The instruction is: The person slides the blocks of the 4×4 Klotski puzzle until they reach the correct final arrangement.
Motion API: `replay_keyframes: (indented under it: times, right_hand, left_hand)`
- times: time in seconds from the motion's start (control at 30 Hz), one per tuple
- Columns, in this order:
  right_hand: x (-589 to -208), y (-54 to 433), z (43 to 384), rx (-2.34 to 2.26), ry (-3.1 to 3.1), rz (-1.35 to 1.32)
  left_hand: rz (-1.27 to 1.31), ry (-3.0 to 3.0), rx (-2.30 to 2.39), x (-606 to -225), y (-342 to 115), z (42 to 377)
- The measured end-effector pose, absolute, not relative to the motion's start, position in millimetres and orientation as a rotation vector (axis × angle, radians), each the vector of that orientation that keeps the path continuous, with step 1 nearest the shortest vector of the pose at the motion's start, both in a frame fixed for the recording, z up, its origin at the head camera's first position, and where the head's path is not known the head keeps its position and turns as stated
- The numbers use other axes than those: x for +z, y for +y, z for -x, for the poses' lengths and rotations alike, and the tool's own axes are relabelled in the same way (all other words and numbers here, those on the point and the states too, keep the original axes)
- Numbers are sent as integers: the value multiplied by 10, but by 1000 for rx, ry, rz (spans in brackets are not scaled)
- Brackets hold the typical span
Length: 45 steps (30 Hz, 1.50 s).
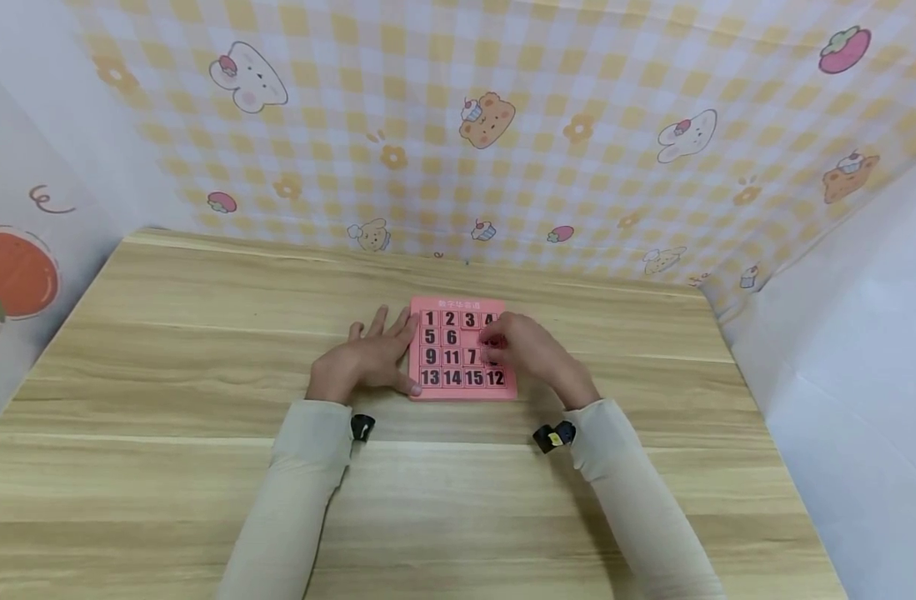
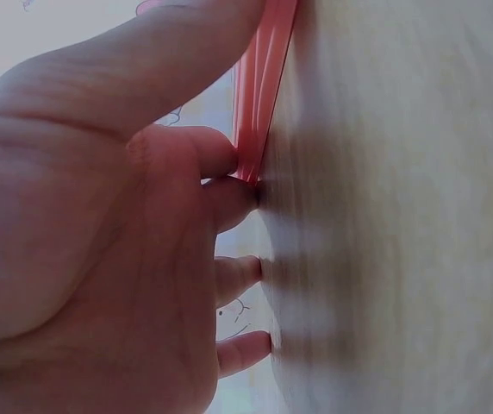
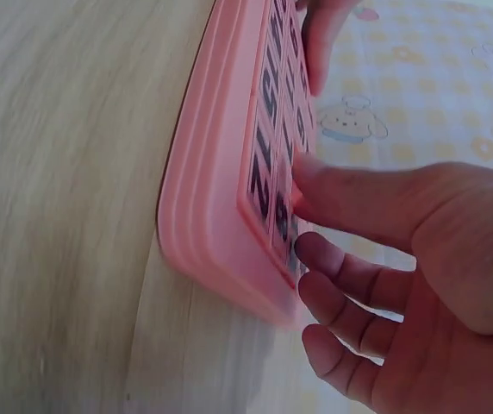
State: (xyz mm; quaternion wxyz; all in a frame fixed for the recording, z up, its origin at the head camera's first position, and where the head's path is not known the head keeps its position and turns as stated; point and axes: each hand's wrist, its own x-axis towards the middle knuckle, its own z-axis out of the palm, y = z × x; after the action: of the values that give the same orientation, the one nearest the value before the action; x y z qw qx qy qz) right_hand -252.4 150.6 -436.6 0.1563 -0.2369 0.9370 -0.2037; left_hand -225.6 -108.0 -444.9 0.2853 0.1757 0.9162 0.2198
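Observation:
A pink sliding number puzzle [image 1: 463, 394] lies flat on the table, its square tiles printed with black numerals. A tile-sized gap shows in the second row, right of the tile marked 6 [image 1: 451, 337]. With fingers spread, my left hand [image 1: 367, 358] rests along the puzzle's left edge, thumb at the near left corner. In the left wrist view, its fingertips reach down to the tabletop. My right hand [image 1: 531, 346] comes over the right side, thumb and fingertips touching tiles in the right column and partly hiding them. The thumb [image 3: 350, 190] presses on the tile face in the right wrist view.
The puzzle and both hands are on a wood-grain table [image 1: 202, 350]. Behind its far edge hangs a yellow-and-white checked cloth [image 1: 427, 167] with cartoon prints. A white surface [image 1: 863, 350] borders the right side. Each wrist wears a small black device [image 1: 362, 427].

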Motion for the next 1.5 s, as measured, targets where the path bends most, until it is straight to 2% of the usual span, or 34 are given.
replay_keyframes:
  times: [0.17,0.57,0.87,1.07,1.27,1.5]
  right_hand:
    - [-4372,1447,2478,-501,2654,816]
    - [-4367,1416,2473,-409,2716,840]
    - [-4314,1380,2451,-117,2802,1026]
    - [-4370,1367,2459,-39,2896,1057]
    - [-4455,1395,2496,-120,3015,1010]
    - [-4424,1604,2527,-494,2938,726]
  left_hand:
    - [-473,2452,592,-4445,-1080,2252]
    - [-468,2448,612,-4441,-1086,2255]
    - [-477,2462,606,-4449,-1085,2251]
    - [-472,2457,617,-4453,-1083,2247]
    - [-463,2454,618,-4453,-1082,2247]
    - [-472,2464,590,-4459,-1080,2265]
